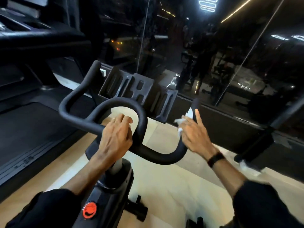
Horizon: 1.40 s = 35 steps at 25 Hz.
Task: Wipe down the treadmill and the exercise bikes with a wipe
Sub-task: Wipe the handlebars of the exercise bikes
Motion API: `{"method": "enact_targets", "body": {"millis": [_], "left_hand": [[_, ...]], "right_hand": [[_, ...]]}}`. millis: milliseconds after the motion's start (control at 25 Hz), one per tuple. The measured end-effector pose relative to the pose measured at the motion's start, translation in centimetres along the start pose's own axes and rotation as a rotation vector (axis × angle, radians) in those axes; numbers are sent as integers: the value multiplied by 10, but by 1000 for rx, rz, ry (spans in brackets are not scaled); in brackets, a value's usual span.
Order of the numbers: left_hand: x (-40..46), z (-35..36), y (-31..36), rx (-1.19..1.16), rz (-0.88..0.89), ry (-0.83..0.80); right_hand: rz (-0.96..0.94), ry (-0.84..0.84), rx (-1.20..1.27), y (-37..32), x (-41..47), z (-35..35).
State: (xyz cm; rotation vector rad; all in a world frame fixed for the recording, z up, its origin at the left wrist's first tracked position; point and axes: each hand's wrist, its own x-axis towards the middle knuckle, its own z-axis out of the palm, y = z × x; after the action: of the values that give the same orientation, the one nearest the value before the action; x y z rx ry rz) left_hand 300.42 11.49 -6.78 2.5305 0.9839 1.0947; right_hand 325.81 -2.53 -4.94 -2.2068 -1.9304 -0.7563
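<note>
— Item one, wipe (pixel 181 122): where, and how held?

— White, crumpled, bunched under the right hand (pixel 195 131) against the right horn of the exercise bike's handlebar (pixel 158 155). The fingers (pixel 197 115) are partly curled over it, the index one pointing straight up along the horn. Judged light, soft and limp; probably damp, so it should cling to the tube. Best kept wrapped round the bar under the palm, not pinched by a corner.

— Item two, handlebar?

— Black, matte, tubular, with a centre loop and two upturned horns. Looks rigid and fixed to the stem; the coating appears grippy rather than slick. The left hand (pixel 117 134) grips the centre loop, fingers curled over it, likely steadying the bike.

— Item three, treadmill (pixel 32 122)?

— To the left, just beside the bike, dark belt and side rail. Heavy, immovable; hands well apart from it.

— Sundries?

— Slotted console tray (pixel 139 91) ahead of the bar, red knob (pixel 89 210) on the frame below, black wristband (pixel 215 159) on the right wrist.
</note>
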Motion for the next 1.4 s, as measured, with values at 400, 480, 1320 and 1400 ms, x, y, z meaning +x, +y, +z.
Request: {"method": "enact_targets", "body": {"millis": [400,480,1320,1400], "left_hand": [[-3,8,8,72,-23,3],[-3,7,9,91,-22,-5],[-2,7,14,199,-54,-38],[-3,7,13,192,-45,-36]], "right_hand": [[552,292,700,-189,-26,-16],[647,224,1116,-180,-10,-21],[495,474,1032,-135,-94,32],[470,519,960,-171,-95,29]]}}
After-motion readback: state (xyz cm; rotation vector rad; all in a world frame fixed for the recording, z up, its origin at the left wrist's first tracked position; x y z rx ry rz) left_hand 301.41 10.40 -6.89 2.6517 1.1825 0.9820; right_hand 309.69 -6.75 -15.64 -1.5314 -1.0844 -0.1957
